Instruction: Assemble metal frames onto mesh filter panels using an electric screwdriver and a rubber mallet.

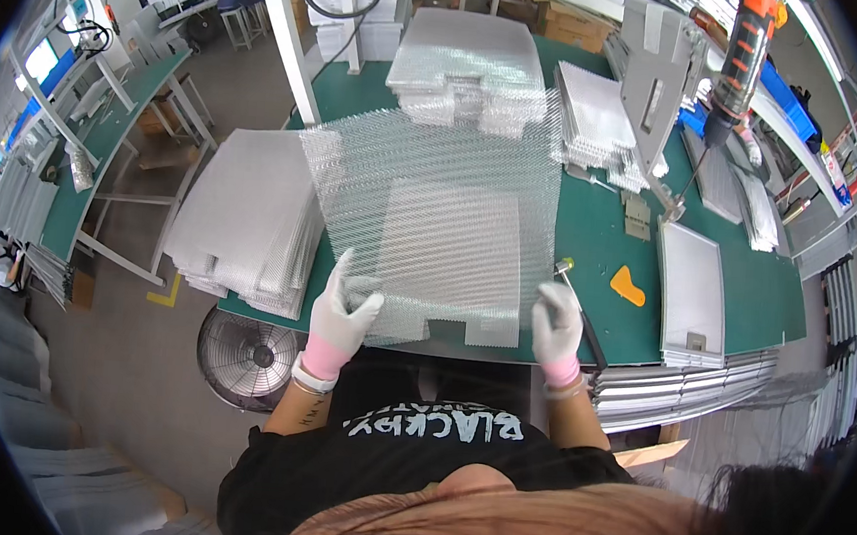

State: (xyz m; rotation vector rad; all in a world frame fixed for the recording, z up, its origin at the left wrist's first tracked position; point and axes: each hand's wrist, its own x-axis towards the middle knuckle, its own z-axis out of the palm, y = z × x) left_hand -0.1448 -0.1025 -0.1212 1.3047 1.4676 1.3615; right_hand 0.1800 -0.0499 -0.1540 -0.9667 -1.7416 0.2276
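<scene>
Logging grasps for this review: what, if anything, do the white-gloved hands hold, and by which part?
A firm hold cannot be told: the left hand and right hand are at opposite side edges of the broad, four-sided, silvery mesh sheet.

On green tabletop [604,240], see mesh stacks [468,52], orange scraper [628,286], dark-handled hammer [589,328], framed panel [692,286]; at front, apparently, mesh sheeting [448,279].

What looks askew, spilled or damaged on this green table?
The mesh sheet between the left hand and right hand looks askew: its far edge slants, out of line with the paler panel beneath. I see no clear spill or damage.
</scene>
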